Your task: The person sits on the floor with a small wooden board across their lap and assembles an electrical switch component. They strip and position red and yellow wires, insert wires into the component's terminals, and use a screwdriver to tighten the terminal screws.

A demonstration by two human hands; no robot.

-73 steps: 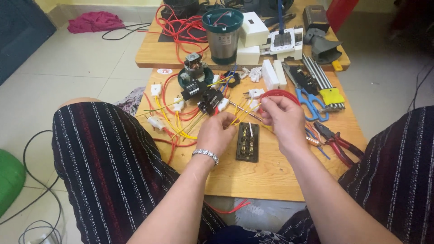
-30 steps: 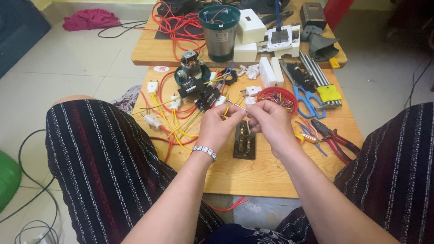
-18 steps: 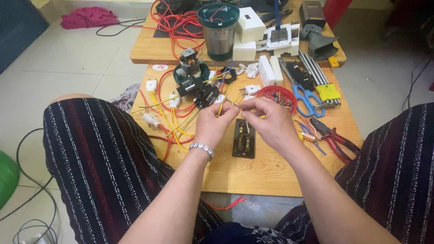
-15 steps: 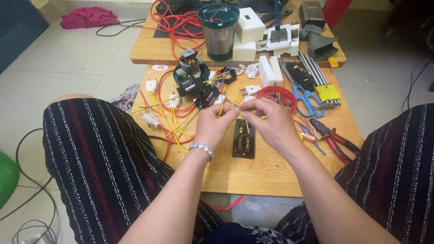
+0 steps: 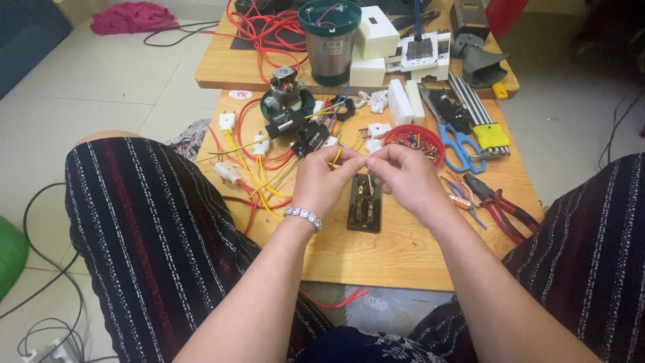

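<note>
My left hand (image 5: 324, 180) is closed, thumb and fingertips pinched on a thin yellow wire (image 5: 336, 156). My right hand (image 5: 403, 176) is closed likewise, its fingertips pinching the wire's other end; the two hands meet fingertip to fingertip above the middle of the wooden tabletop (image 5: 403, 249). A beaded bracelet (image 5: 303, 216) sits on my left wrist.

Directly below the pinch point lies a dark rectangular switch block (image 5: 364, 205), flat on the tabletop, partly covered by both hands. Whether the wire joins it cannot be told.

To the left of my left hand, loose yellow and red wires (image 5: 252, 171) with small white connectors spread over the tabletop. Beyond them stands a small electric motor (image 5: 285, 84) on a dark green base, with black components just beside it.

To the right of my right hand: a shallow red dish (image 5: 415, 139) of small parts, blue-handled scissors (image 5: 458, 144), and red-handled pliers (image 5: 500, 208) near the tabletop's right edge. A yellow-ended tool set (image 5: 480, 121) lies behind the scissors.

On the far tabletop stand a steel canister with a green top (image 5: 329, 40), white boxes (image 5: 375, 33) and coiled red cable (image 5: 265, 30).

My striped trousers (image 5: 154, 235) flank the tabletop on both sides.
</note>
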